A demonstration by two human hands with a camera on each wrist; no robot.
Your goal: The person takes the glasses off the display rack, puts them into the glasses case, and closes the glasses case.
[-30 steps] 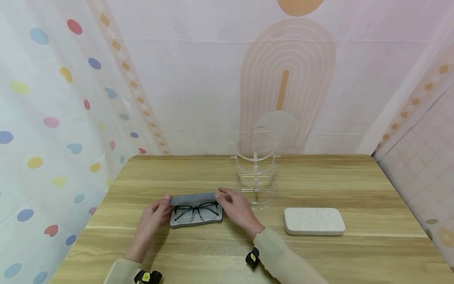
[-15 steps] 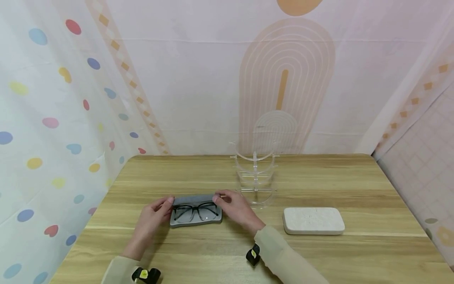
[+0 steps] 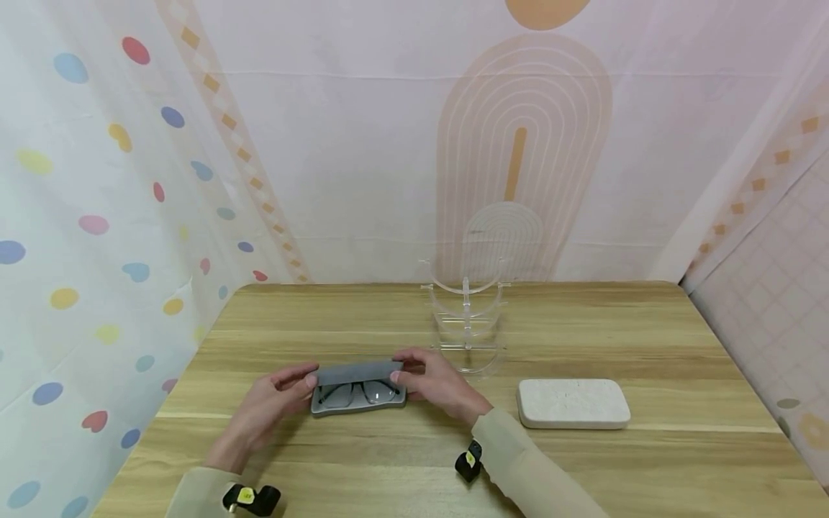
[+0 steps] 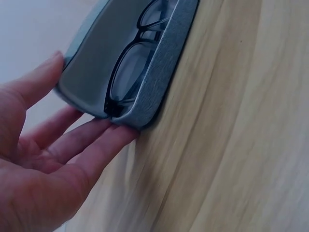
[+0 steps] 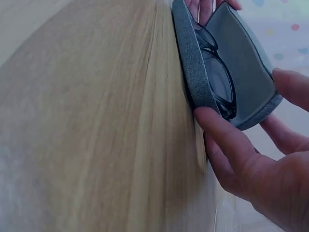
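A grey glasses case (image 3: 359, 411) lies on the wooden table with its lid (image 3: 355, 373) partly lowered. Inside it rests a pair of black-framed glasses (image 3: 364, 383), its top rim now under the lid's edge. My left hand (image 3: 264, 409) grips the case's left end; in the left wrist view the thumb is on the lid's edge and the fingers (image 4: 99, 145) touch the end near the hinge and base. At the right end, my right hand (image 3: 443, 387) holds the case likewise, thumb on the lid and a finger (image 5: 219, 126) against the base's corner.
A clear acrylic glasses stand (image 3: 467, 309) with curved tiers is behind my right hand. A closed cream-white case (image 3: 573, 403) lies to the right on the table (image 3: 648, 475). A patterned curtain (image 3: 363, 158) hangs behind the table's back edge.
The lid has swung forward and down over the top of the glasses. Both thumbs have come forward with its edge, while the case base has stayed in place.
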